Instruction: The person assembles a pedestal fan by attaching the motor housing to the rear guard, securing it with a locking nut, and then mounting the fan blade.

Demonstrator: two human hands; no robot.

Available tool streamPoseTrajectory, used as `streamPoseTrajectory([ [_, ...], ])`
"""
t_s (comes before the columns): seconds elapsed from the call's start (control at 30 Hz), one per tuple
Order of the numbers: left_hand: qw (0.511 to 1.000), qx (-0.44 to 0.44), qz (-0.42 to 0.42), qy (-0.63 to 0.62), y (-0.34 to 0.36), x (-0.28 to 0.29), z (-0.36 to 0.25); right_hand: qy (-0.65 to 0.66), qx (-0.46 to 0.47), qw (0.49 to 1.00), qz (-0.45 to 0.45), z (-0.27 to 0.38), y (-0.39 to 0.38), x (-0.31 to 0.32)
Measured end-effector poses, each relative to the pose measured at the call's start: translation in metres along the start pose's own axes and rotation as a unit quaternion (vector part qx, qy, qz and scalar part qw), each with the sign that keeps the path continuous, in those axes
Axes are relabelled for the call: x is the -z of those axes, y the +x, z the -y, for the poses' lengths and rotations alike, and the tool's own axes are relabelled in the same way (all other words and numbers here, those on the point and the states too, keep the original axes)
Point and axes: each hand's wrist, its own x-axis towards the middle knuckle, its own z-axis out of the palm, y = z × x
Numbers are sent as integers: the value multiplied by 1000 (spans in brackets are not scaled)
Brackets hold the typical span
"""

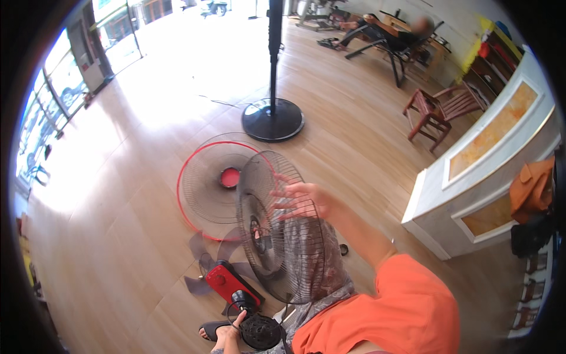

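A black wire fan grille [283, 259] stands tilted on edge in front of my lap. My right hand [303, 200] lies against its upper right side, fingers spread across the wires and slightly blurred. Low in the picture, my left hand [237, 323] is closed at the neck beside the black fan motor housing [261, 331]. That neck runs up to a red control box [225, 279]. Grey see-through fan blades [200, 286] lie under and around the box. Beyond them, another grille with a red rim [187, 203] and red centre lies flat on the floor.
A black fan stand [273, 121] with a tall pole stands ahead. A small black ring [344, 249] lies right of the grille. At right are a white counter [427, 221], a wooden chair [436, 112] and a person reclining on a lounge chair [392, 44].
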Motion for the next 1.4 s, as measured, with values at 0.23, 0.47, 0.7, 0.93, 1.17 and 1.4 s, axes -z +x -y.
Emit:
streamPoseTrajectory([
  [0.23,994,-30,-26,-102,-60,-20,-18,-31,52,998,-24,-33,-57,-10],
  [0.47,987,-10,-26,-158,-74,-24,-11,30,70,997,-9,-46,-62,0],
  [0.7,994,59,60,-64,-27,-1,12,-12,71,997,1,-46,-66,14],
  [0.93,969,14,212,-128,6,8,54,-19,8,998,-51,-35,-66,8],
  [1.17,973,-84,105,-188,-118,-58,6,-64,-8,996,-58,-34,-54,15],
  [1.4,947,-81,150,-273,-114,-70,7,-108,52,992,-40,-44,-58,15],
])
